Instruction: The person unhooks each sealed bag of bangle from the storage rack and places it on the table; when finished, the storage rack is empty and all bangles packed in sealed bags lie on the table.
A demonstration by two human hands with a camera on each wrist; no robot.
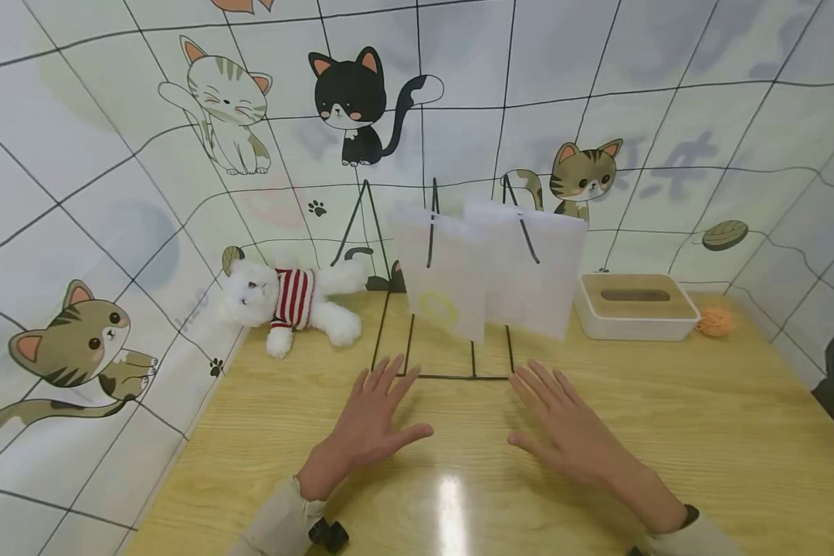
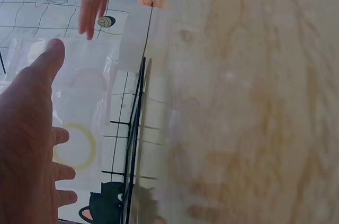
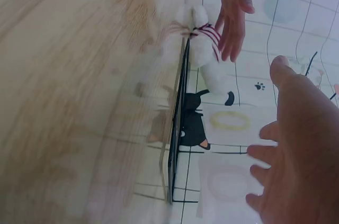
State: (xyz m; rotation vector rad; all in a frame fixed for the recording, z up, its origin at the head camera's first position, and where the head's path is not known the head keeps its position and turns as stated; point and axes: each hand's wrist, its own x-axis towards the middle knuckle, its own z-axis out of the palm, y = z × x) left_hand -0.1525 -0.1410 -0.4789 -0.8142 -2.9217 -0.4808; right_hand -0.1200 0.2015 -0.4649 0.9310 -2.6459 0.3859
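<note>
Both hands are held over the wooden table with fingers spread and nothing in them. The left hand (image 1: 371, 425) is near the front left corner of a black wire rack (image 1: 452, 378). Near the front right corner of that rack is the right hand (image 1: 563, 428), its thumb pointing inward. Two translucent white bags hang side by side from the rack's upper prongs. A yellow ring shape shows in the left bag (image 1: 452, 286). The right bag (image 1: 535, 289) looks plain in the head view, while a faint round outline shows on it (image 3: 228, 181) in the right wrist view.
A white plush toy (image 1: 337, 318) in a red striped shirt lies left of the rack. To the right stand a white tissue box (image 1: 635, 330) with a wood-coloured lid and a small orange ball (image 1: 716, 322). Cat-printed sheeting (image 1: 472, 62) encloses the table (image 1: 702, 432) behind and at the sides.
</note>
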